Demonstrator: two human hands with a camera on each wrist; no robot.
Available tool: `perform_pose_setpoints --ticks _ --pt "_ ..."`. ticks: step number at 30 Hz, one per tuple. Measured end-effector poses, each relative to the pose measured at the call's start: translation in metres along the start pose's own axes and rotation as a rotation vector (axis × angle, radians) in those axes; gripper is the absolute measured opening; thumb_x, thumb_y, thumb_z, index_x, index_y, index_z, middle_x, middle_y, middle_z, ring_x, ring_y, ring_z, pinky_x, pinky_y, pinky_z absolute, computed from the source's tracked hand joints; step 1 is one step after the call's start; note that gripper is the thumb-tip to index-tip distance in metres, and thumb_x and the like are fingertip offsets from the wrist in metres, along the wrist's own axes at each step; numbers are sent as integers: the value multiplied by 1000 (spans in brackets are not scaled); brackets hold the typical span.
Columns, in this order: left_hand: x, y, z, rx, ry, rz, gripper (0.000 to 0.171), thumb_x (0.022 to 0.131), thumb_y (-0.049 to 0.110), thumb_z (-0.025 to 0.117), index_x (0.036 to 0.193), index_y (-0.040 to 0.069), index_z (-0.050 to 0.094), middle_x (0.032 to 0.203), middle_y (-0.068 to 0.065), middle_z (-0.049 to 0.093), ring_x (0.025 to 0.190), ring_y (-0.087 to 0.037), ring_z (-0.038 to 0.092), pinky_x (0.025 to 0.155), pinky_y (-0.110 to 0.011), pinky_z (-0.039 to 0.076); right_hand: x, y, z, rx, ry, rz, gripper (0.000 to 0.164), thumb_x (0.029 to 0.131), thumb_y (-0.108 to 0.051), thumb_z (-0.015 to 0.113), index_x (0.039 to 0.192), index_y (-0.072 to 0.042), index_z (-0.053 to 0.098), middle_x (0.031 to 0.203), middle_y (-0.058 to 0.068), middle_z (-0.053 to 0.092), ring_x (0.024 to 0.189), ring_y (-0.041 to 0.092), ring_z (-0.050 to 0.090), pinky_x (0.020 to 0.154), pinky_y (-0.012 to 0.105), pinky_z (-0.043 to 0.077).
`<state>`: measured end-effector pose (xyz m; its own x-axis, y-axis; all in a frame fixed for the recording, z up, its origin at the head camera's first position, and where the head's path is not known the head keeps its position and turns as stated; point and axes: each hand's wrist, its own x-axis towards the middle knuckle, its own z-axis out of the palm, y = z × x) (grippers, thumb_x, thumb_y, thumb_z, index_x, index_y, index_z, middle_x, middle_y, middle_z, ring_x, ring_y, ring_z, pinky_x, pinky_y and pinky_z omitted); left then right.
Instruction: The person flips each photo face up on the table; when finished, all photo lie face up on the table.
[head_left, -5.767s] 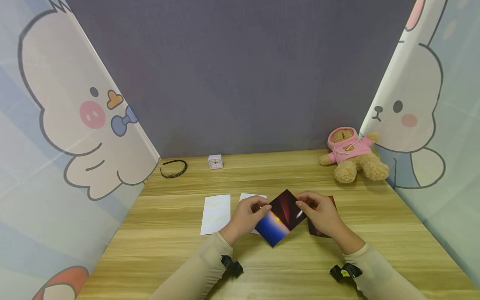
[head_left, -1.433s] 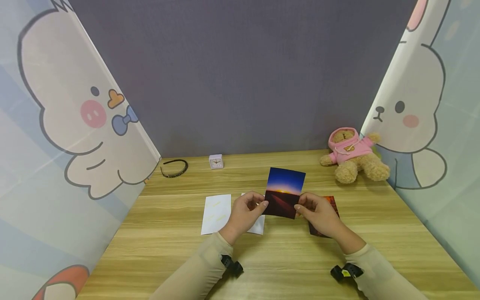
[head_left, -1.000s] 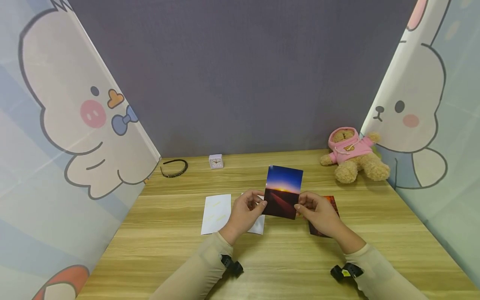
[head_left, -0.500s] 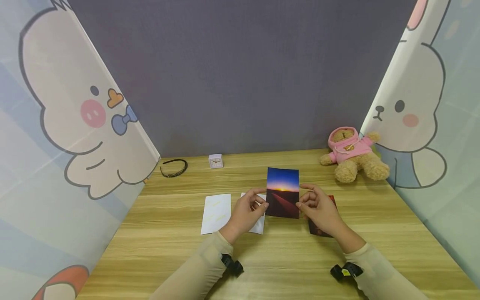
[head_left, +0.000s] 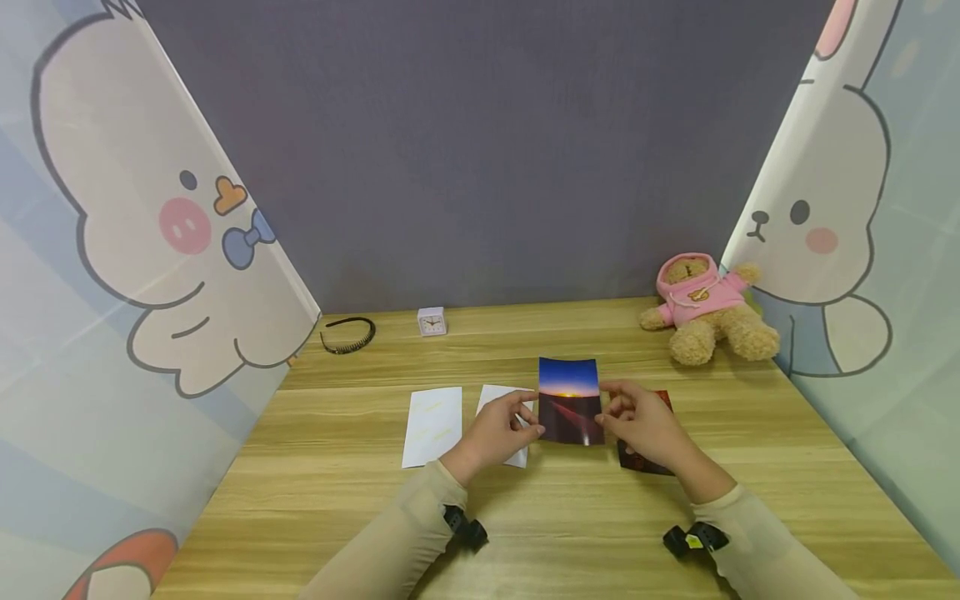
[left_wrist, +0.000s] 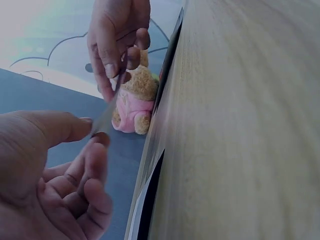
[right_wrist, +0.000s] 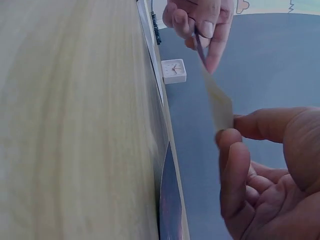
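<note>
A glossy sunset photo, blue above and dark below, is held over the table between both hands. My left hand pinches its left edge between thumb and fingers; the right hand pinches the opposite edge. Seen edge-on in the left wrist view, the photo is raised off the wood, and its pale back shows in the right wrist view. Under the left hand lies a white sheet, partly covered. A dark red photo lies partly hidden under the right hand.
Another white sheet with faint yellow marks lies at the left on the wooden table. Along the back stand a small white clock, a black headband and a teddy bear in a pink hoodie. Walls enclose three sides.
The photo was turned from a slant with its blue part downward to upright with blue on top. In the last half second both hands lowered it slightly toward the table.
</note>
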<state>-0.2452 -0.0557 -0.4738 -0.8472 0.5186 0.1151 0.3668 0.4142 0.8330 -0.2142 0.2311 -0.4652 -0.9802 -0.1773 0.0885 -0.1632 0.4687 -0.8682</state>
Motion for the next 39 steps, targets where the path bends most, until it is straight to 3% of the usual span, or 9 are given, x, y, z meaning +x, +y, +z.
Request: perform_pose_setpoints --ticks 7,11,17,28,39 --pt "-2 -2 1 -65 -110 -87 65 98 20 78 154 6 49 93 7 70 61 -17 67 55 -29 53 -1 3 0 -33 -96 73 60 99 -13 74 151 2 47 85 7 67 55 20 57 39 31 45" --pt "-2 -3 2 -54 -139 -100 67 96 20 80 152 2 49 89 7 71 57 -17 66 58 -29 55 0 6 0 -49 -131 56 61 98 -11 74 149 7 46 80 5 68 53 19 56 44 31 45" --pt "-2 -5 4 -17 -148 -96 65 94 18 82 149 0 52 86 6 71 56 -15 66 63 -26 56 0 8 1 -77 -160 17 62 98 -10 74 147 14 45 77 4 67 52 23 59 53 33 51" --pt "-2 -4 6 59 -191 -95 67 97 24 79 151 -2 50 78 8 70 56 -13 64 71 -23 51 -1 10 3 -101 -212 35 66 98 -11 74 148 17 42 73 5 67 48 20 57 45 29 44" --pt "-3 -2 8 87 -198 -97 67 95 23 81 149 -3 51 75 5 68 52 -12 61 64 -24 51 -2 11 1 -140 -202 67 66 98 -14 75 149 15 44 68 3 62 42 11 45 42 26 38"
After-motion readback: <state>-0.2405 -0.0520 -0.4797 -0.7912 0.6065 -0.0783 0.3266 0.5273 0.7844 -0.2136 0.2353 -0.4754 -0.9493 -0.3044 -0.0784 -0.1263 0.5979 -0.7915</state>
